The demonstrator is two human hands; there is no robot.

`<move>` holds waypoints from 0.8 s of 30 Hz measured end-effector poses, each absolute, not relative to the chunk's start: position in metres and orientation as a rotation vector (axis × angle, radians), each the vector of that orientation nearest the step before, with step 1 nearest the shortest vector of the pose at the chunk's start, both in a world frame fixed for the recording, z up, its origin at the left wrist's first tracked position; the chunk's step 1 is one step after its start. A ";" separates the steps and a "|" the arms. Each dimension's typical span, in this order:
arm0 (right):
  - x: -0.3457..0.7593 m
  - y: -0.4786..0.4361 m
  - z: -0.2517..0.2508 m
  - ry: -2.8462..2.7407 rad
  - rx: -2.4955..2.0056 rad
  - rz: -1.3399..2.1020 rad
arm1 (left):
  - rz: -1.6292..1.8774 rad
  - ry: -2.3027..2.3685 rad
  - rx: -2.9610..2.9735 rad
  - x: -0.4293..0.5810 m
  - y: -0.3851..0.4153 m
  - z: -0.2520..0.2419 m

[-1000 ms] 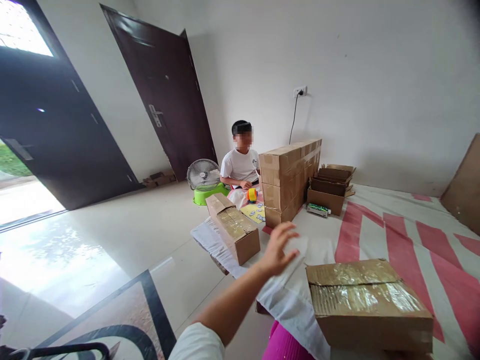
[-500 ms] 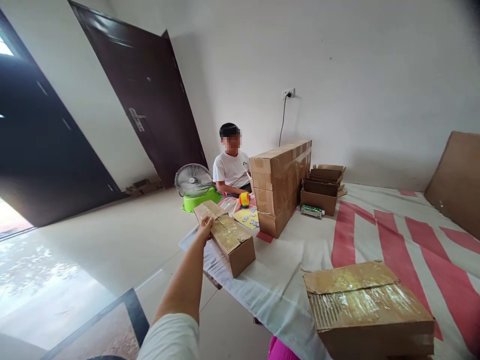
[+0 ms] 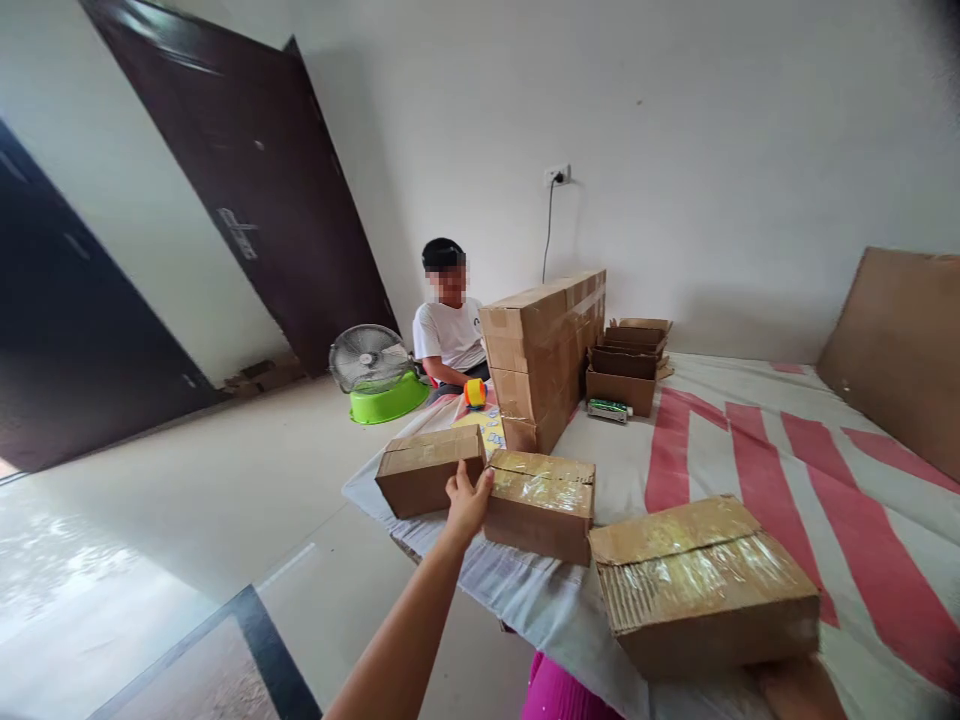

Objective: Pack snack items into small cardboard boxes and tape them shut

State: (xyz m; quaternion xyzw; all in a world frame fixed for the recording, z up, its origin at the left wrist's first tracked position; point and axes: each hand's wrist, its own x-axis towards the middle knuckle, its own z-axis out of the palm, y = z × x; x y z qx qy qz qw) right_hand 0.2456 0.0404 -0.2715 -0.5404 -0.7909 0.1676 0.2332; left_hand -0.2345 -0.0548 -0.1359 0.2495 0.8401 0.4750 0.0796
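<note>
My left hand (image 3: pixel 466 503) reaches between two taped cardboard boxes at the table's edge, fingers apart. Its fingertips are by the right end of the left box (image 3: pixel 420 482), and its thumb is against the left edge of the middle box (image 3: pixel 536 525). A larger cardboard box (image 3: pixel 705 585) with shiny clear tape lies nearest to me on the right. My right hand (image 3: pixel 799 688) is at the underside of this box's near right corner, its fingers hidden by the box.
Stacked taped boxes (image 3: pixel 544 350) form a wall across the table. Open boxes (image 3: pixel 621 388) and a green packet (image 3: pixel 609 410) lie beyond. A seated person (image 3: pixel 450 335) is behind, beside a fan (image 3: pixel 369 358). A cardboard sheet (image 3: pixel 892 350) stands at right.
The left and middle boxes have turned, and my left hand has moved right, between them. My right hand has come into view at the larger box. The view has shifted slightly right.
</note>
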 end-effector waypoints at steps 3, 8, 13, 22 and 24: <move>0.243 0.037 -0.262 -2.222 -1.563 0.506 | 1.464 2.281 0.906 -0.183 -0.054 -0.158; 0.239 0.028 -0.250 -2.175 -1.612 0.491 | 1.578 1.911 1.189 -0.149 -0.064 -0.172; 0.237 0.024 -0.248 -2.138 -1.625 0.463 | 1.580 1.635 1.276 -0.158 -0.079 -0.176; 0.239 0.020 -0.244 -2.172 -1.581 0.432 | 1.430 1.758 1.532 -0.177 -0.079 -0.160; 0.240 0.020 -0.243 -2.188 -1.563 0.422 | 1.395 1.776 1.710 -0.190 -0.074 -0.148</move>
